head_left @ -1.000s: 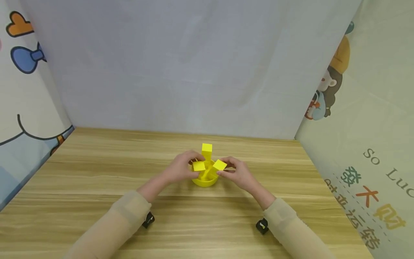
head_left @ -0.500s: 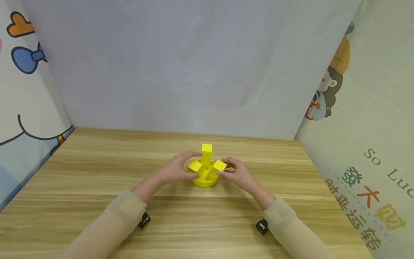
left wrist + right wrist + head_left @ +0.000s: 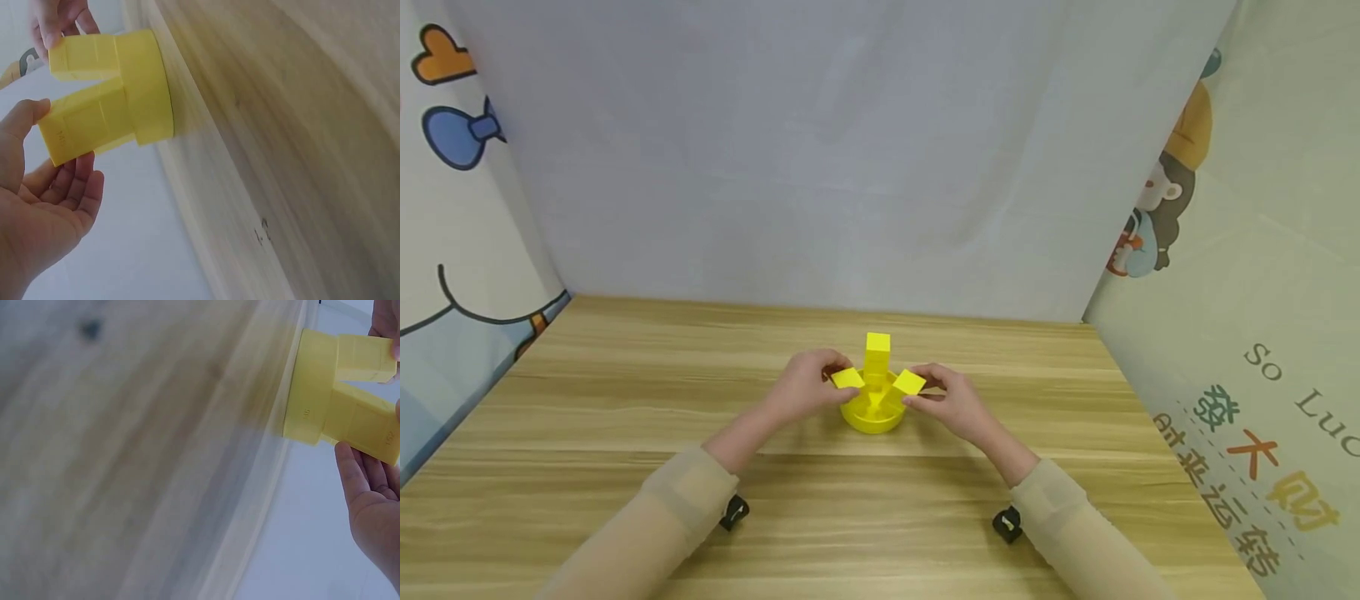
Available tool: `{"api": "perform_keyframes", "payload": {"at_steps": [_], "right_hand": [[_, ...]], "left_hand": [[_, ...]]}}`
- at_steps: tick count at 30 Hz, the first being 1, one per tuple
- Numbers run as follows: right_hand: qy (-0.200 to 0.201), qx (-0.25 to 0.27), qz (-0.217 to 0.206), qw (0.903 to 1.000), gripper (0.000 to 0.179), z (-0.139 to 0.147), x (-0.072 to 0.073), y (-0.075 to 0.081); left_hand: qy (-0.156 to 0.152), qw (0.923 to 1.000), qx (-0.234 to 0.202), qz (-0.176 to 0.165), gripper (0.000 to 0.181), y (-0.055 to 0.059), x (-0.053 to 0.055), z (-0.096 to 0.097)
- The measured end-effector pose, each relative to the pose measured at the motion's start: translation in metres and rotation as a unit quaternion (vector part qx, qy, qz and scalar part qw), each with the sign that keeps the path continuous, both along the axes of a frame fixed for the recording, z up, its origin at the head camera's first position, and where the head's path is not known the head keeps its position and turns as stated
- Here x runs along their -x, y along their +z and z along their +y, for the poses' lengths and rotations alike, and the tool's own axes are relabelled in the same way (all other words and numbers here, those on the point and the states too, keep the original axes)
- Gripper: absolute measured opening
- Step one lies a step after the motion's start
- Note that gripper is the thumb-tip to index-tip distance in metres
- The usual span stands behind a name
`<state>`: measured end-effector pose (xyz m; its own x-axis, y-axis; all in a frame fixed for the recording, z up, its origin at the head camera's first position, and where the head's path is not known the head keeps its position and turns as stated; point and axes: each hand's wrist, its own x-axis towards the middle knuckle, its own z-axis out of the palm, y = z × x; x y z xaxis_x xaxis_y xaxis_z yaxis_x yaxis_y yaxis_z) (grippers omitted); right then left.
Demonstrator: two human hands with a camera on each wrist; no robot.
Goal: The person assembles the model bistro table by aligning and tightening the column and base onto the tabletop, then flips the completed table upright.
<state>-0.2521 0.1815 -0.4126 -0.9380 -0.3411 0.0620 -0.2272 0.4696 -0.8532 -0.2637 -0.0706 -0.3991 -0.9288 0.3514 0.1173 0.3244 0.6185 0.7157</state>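
A round yellow dish (image 3: 872, 426) stands on the wooden table, with three square-ended yellow blocks rising from it. My left hand (image 3: 797, 387) pinches the left block (image 3: 848, 378) between thumb and fingers, and the left wrist view shows this block (image 3: 87, 122) leaning outward from the dish (image 3: 147, 87). On the other side, my right hand (image 3: 953, 404) holds the right block (image 3: 909, 382) near its outer end; it slants outward too in the right wrist view (image 3: 365, 422). Untouched by either hand, the back block (image 3: 877, 354) stands roughly upright. The blocks' lower ends are partly hidden inside the dish.
The wooden table (image 3: 880, 517) stretches around the dish. Behind it hangs a pale grey cloth (image 3: 850, 167). Printed cloths flank it at the left (image 3: 475, 233) and right (image 3: 1240, 275). Black wrist cameras sit under the left sleeve (image 3: 733, 512) and right sleeve (image 3: 1007, 525).
The left block has swung left from over the dish's middle to an outward lean. My left hand loosened around it, then pinched it again. My right hand stays in place.
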Motion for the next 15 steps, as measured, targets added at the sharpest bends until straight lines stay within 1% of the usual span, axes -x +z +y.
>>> {"api": "perform_keyframes", "payload": {"at_steps": [3, 6, 11, 15], "right_hand": [[0.001, 0.001, 0.003, 1.0, 0.047, 0.001, 0.0009, -0.0008], [0.002, 0.001, 0.004, 1.0, 0.047, 0.0018, 0.0014, -0.0016], [0.003, 0.003, 0.003, 1.0, 0.047, 0.0031, 0.0007, -0.0007], [0.005, 0.0, 0.001, 1.0, 0.048, 0.0033, 0.0008, -0.0005]], "left_hand": [[-0.025, 0.9995, 0.014, 0.012, 0.04, 0.0007, 0.0032, -0.0036], [-0.04, 0.9987, 0.024, 0.02, 0.04, 0.0024, 0.0038, -0.0049], [-0.05, 0.9977, 0.037, 0.027, 0.04, 0.005, 0.0028, -0.0042], [-0.049, 0.9975, 0.041, 0.033, 0.04, 0.0043, 0.0019, -0.0045]]}}
